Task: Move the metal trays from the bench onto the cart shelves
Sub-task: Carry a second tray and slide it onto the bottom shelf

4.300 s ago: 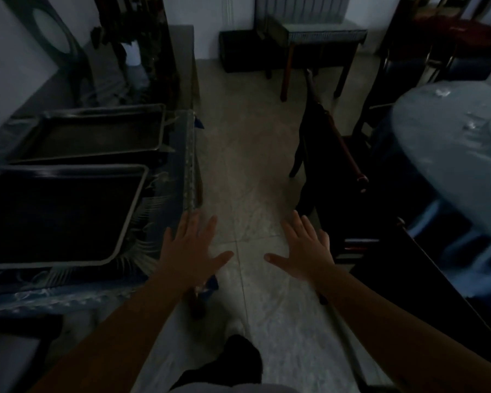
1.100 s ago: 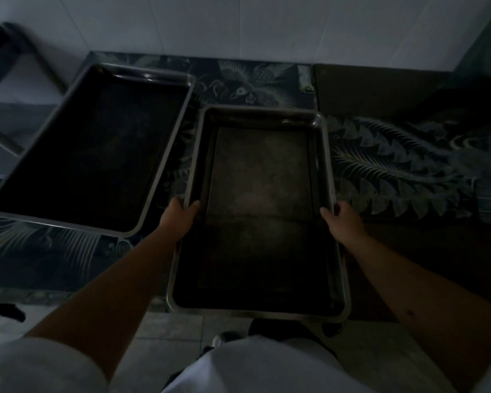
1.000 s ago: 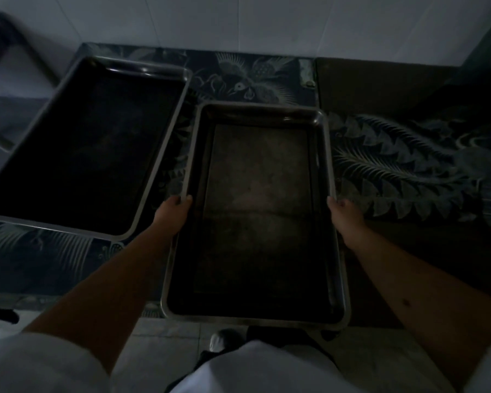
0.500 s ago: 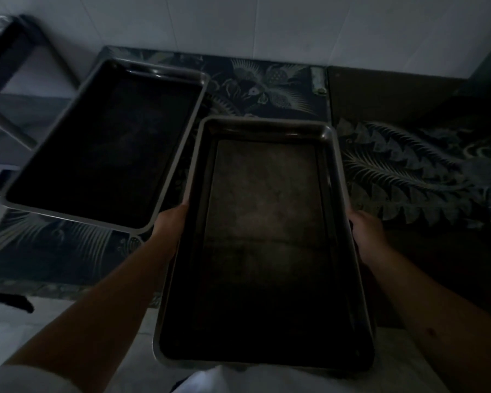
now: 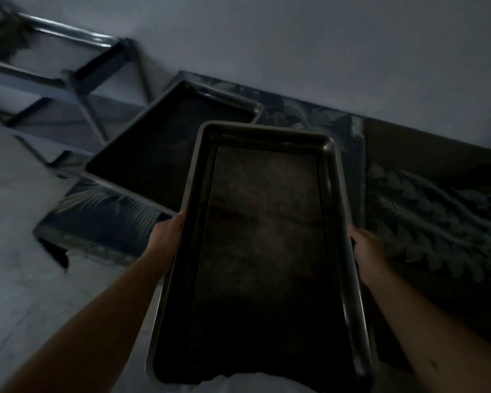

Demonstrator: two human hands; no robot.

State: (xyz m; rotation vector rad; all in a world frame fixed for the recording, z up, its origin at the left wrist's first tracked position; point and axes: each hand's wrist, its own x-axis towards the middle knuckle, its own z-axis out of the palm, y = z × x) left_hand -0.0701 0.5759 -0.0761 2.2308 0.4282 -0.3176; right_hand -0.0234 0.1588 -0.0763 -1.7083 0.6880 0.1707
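Note:
I hold a long rectangular metal tray (image 5: 264, 236) lifted off the bench, close to my body. My left hand (image 5: 166, 236) grips its left rim and my right hand (image 5: 364, 248) grips its right rim. A second metal tray (image 5: 159, 148) lies on the bench (image 5: 102, 219) behind and to the left, partly hidden by the held tray. The bench has a dark cloth with a leaf pattern. The metal cart (image 5: 68, 78) stands at the upper left, its frame bars and shelves blurred.
A pale wall (image 5: 323, 46) runs behind the bench. Grey floor (image 5: 20, 279) lies to the left between me and the cart. The bench cloth stretches on to the right (image 5: 437, 222). The room is dim.
The tray has come up off the bench and toward me in both hands. My view has swung left, bringing the cart into sight at the upper left.

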